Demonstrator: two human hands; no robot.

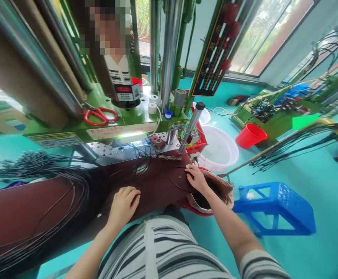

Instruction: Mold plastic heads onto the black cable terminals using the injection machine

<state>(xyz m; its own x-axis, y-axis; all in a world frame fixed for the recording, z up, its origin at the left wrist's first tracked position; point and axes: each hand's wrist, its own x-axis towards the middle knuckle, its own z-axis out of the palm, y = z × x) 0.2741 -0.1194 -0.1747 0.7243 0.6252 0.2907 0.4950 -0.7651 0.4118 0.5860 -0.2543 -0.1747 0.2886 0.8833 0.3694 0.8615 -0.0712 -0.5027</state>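
Note:
My left hand (125,203) lies palm down on the brown tabletop (151,190), fingers loosely bent and the thumb apart, with nothing visible in it. At the table's right edge, my right hand (197,179) has its fingers closed; a thin black cable (180,167) runs to the fingertips, partly hidden by them. Another thin cable curves over the table just below that hand. A large bundle of black cables (78,193) lies left of my left hand. Ahead, several dark wires (141,155) trail from the lower plate of a green press (122,131).
Red-handled scissors (100,116) and a blue-and-white tape roll (168,114) lie on the press. Below my right hand stands a paper-lined bin (228,192). A blue stool (276,209), a white tub (218,147) and a red bucket (250,136) are to the right.

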